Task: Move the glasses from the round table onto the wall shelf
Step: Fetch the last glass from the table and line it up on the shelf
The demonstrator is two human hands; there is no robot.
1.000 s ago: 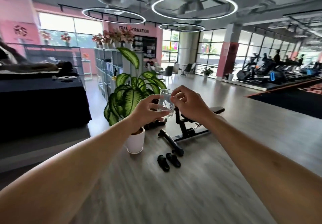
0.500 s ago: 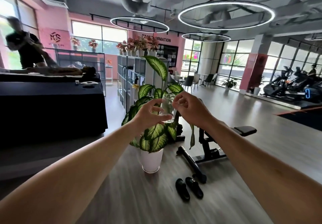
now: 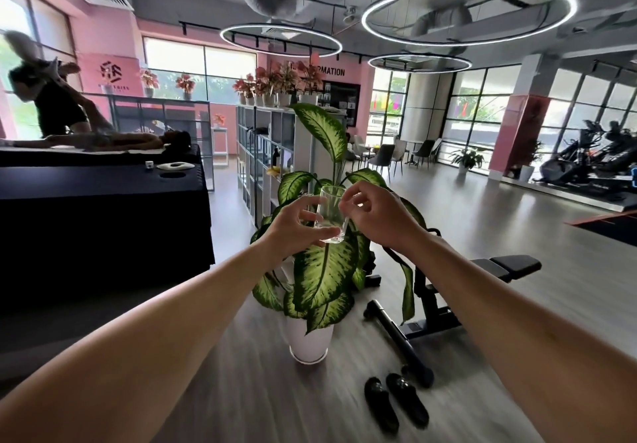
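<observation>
Glass [image 3: 331, 213] upright in mid-air, left hand [image 3: 293, 227] round base, right hand [image 3: 381, 217] pinching rim, w/ plant [image 3: 319, 270] behind

Potted plant [image 3: 320, 270] centre on grey wood floor [image 3: 517, 236]. Behind it, open shelving [image 3: 265, 146], pink walls [image 3: 103, 43], large windows [image 3: 200, 67]. Above, ring lights [image 3: 468, 12]. Right, weight bench [image 3: 482, 270].

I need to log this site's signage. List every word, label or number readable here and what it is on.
"RMATION": end of a dark word on the pink far wall; its start is hidden behind the pink flowers.
Pink wall panel with a dark geometric logo: the line under the logo is too blurred to read.
Clear drinking glass, held between the left hand and right hand: no text visible.
</observation>
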